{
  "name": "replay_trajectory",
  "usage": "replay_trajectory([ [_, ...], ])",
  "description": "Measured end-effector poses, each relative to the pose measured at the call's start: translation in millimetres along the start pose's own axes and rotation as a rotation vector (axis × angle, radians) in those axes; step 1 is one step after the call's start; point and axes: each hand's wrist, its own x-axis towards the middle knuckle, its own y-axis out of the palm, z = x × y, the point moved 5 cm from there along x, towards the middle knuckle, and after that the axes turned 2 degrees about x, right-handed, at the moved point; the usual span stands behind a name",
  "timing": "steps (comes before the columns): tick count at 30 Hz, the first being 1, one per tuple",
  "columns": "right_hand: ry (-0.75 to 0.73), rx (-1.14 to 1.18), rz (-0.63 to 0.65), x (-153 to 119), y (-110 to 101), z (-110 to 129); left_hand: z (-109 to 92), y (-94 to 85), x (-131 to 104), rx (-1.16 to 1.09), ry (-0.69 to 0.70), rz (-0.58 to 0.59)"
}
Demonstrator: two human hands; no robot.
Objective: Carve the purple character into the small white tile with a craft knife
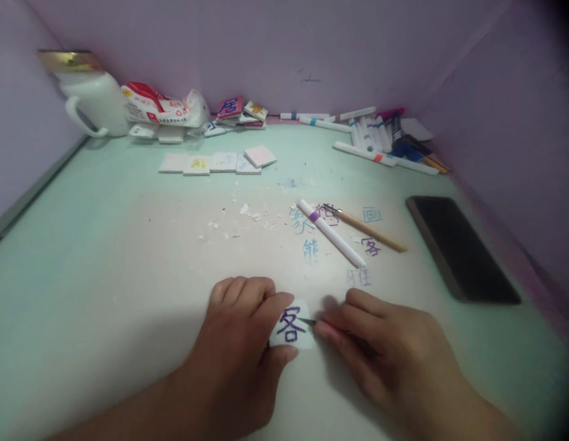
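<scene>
My left hand (241,334) grips a small white carving block (292,327) by its edges, thumb and fingers curled around its left side. A purple character is drawn on the block's upper face. In my right hand (388,343), closed in a pinch, is a carving knife with a thin dark blade (308,321). The blade's tip meets the block beside the purple strokes; most of the handle is hidden by the fingers. Just beyond the hands lie a white marker (332,234) with a purple band and a wooden-handled carving tool (371,231).
Pale shavings (250,213) and handwritten characters mark the green desk (105,263). A phone (463,248) lies at right. Several square blocks (196,164) sit farther back. Along the wall stand a white mug (100,104), a plastic packet (160,107), painted blocks (230,108) and markers (369,135).
</scene>
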Motion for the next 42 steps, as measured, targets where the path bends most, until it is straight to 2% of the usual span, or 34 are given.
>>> replay_trajectory([
  [6,0.052,0.026,0.090,2.7,-0.6,-2.8,0.3,0.4,1.3,0.016,-0.037,0.035],
  [14,0.089,0.071,0.270,7.3,1.4,-7.3,0.6,0.3,0.2,-0.023,-0.038,0.004],
  [18,0.122,0.150,0.309,5.4,2.9,-9.8,1.2,1.2,0.6,-0.021,-0.033,0.015],
  [22,0.164,0.166,0.245,-0.4,4.7,-10.8,1.3,0.9,0.1,0.018,-0.038,0.000],
  [27,0.039,-0.039,0.057,-4.6,1.9,-2.5,-0.2,0.0,-0.6,0.050,-0.041,0.001],
  [30,0.020,-0.132,0.000,-6.7,1.4,0.3,-0.3,-0.6,0.5,0.048,-0.042,0.006],
  [37,0.141,0.099,-0.024,-8.5,4.6,-5.1,0.8,-1.9,2.0,0.061,-0.039,0.009],
  [42,0.192,0.164,0.022,-3.7,5.2,-7.1,0.1,-1.9,2.4,0.078,-0.031,0.021],
])
